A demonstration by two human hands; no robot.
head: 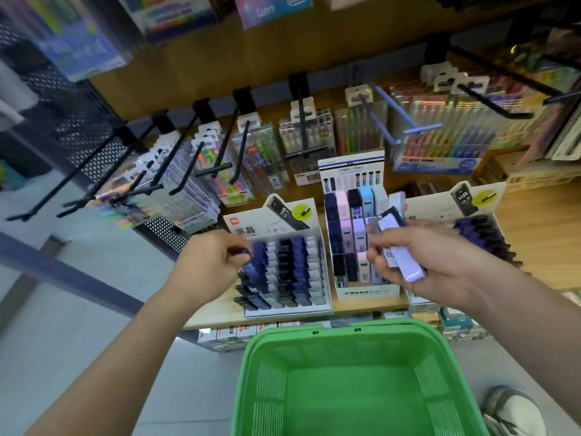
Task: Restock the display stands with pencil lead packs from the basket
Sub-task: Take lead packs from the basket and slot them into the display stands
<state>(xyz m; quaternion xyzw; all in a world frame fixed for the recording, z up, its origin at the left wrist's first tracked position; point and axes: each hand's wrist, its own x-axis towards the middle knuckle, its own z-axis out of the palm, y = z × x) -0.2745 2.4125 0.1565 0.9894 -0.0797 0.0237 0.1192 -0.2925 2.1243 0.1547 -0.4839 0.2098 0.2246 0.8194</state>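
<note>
Likely late: green plastic basket (267,372) looks empty; left hand (213,261) pinches a dark-blue lead pack (243,251) at white tiered stand (261,220), right hand (440,265) grips a bundle of pale packs (405,262).

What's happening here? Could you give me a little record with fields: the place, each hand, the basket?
Place: stationery shelf
Left hand: pinches a dark blue pack at the left stand
Right hand: grips several packs before the MONO stand
Basket: green, below the shelf; no packs show inside
</note>
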